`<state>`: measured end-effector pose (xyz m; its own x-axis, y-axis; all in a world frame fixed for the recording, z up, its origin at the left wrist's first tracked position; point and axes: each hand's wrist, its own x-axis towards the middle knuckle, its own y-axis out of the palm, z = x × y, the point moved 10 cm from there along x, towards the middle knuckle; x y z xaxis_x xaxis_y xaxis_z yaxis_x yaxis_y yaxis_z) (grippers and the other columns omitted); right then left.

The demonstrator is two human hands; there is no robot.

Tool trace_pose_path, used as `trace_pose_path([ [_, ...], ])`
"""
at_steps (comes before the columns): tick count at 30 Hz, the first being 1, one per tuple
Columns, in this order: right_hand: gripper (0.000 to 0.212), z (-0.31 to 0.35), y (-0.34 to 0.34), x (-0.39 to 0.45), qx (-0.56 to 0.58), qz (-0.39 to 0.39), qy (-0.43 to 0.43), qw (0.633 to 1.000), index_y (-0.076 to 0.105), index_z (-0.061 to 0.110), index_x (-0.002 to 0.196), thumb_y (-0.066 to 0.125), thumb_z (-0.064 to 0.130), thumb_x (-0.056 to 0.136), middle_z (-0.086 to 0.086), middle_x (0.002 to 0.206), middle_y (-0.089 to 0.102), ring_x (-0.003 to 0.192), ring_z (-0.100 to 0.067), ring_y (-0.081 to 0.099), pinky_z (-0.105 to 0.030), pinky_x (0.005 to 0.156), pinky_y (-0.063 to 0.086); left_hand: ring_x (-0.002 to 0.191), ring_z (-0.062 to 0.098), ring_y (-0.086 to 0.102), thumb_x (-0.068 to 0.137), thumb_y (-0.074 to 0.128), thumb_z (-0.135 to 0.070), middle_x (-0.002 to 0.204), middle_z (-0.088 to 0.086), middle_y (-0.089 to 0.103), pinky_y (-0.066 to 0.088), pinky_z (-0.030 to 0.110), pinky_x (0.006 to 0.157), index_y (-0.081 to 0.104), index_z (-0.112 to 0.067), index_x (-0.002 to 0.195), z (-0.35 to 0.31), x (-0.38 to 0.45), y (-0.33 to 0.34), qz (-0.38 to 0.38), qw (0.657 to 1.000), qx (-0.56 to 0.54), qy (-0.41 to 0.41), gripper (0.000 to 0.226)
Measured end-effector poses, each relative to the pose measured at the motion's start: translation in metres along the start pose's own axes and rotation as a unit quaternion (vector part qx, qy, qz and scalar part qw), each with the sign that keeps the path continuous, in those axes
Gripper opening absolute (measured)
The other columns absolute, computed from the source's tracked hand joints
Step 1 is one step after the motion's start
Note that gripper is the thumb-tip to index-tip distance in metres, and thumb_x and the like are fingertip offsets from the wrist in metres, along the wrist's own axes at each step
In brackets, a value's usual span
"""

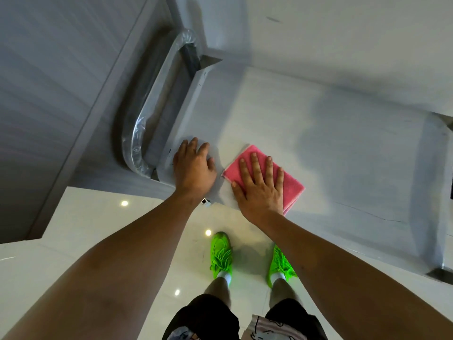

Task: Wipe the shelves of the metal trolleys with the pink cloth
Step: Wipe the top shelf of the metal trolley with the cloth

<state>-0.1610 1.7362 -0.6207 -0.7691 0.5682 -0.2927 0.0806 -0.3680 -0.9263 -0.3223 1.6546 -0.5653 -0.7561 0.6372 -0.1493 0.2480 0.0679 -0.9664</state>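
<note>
- We have the pink cloth (264, 176) folded into a flat pad, lying on the top shelf (343, 148) of the metal trolley (367, 241), close to its near-left corner.
- The pad sits skewed to the shelf edges: its long axis runs from the upper left down to the lower right, with one corner pointing toward the far left and the layered edges showing at the lower right.
- Our right hand (259, 190) lies palm-down on the cloth, fingers spread and flat, pressing it to the metal rather than gripping it.
- Our left hand (193, 168) rests just beside the cloth, fingers loosely splayed on the shelf's corner, holding nothing; it seems to steady the trolley.
- We judge the step in hand to be wiping this top shelf, with most of the surface to the right and far side likely not yet covered.
- The next move calls for sliding the flat palm away across the shelf with even pressure, keeping the pad folded.
- Beyond the corner is the plastic-wrapped handle (157, 104); below us, the glossy floor (98, 229) and green shoes (221, 253).
</note>
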Motion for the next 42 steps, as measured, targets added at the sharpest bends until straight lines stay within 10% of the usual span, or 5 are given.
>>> trace_pose_path([
  [14, 0.065, 0.085, 0.027, 0.007, 0.001, 0.017, -0.111, 0.994, -0.002, 0.036, 0.161, 0.005, 0.059, 0.101, 0.007, 0.168, -0.017, 0.154, -0.029, -0.025, -0.054, 0.12, -0.02, 0.098, 0.038, 0.055, 0.092, 0.058, -0.011, 0.101, 0.017, 0.065, 0.048, 0.046, 0.084, 0.066, -0.009, 0.096, 0.086, -0.042, -0.005, -0.125, 0.979, -0.093, -0.134, 0.009],
  [27, 0.069, 0.119, 0.01, 0.084, -0.066, 0.023, -0.275, 0.959, 0.005, 0.036, 0.162, 0.003, 0.067, 0.101, 0.003, 0.172, -0.001, 0.156, -0.033, -0.011, -0.053, 0.12, -0.017, 0.1, 0.041, 0.057, 0.083, 0.056, -0.01, 0.097, 0.022, 0.065, 0.048, 0.049, 0.079, 0.068, -0.002, 0.086, 0.078, -0.048, -0.011, -0.163, 0.956, -0.101, -0.221, 0.015],
  [42, 0.075, 0.09, -0.042, 0.227, -0.076, -0.009, -0.236, 0.969, -0.009, 0.037, 0.162, 0.006, 0.075, 0.098, 0.002, 0.171, -0.011, 0.156, -0.032, -0.014, -0.057, 0.123, -0.011, 0.086, 0.036, 0.06, 0.087, 0.058, -0.024, 0.084, 0.012, 0.065, 0.045, 0.042, 0.074, 0.069, -0.012, 0.084, 0.058, -0.042, -0.008, -0.188, 0.954, 0.029, -0.233, 0.016],
])
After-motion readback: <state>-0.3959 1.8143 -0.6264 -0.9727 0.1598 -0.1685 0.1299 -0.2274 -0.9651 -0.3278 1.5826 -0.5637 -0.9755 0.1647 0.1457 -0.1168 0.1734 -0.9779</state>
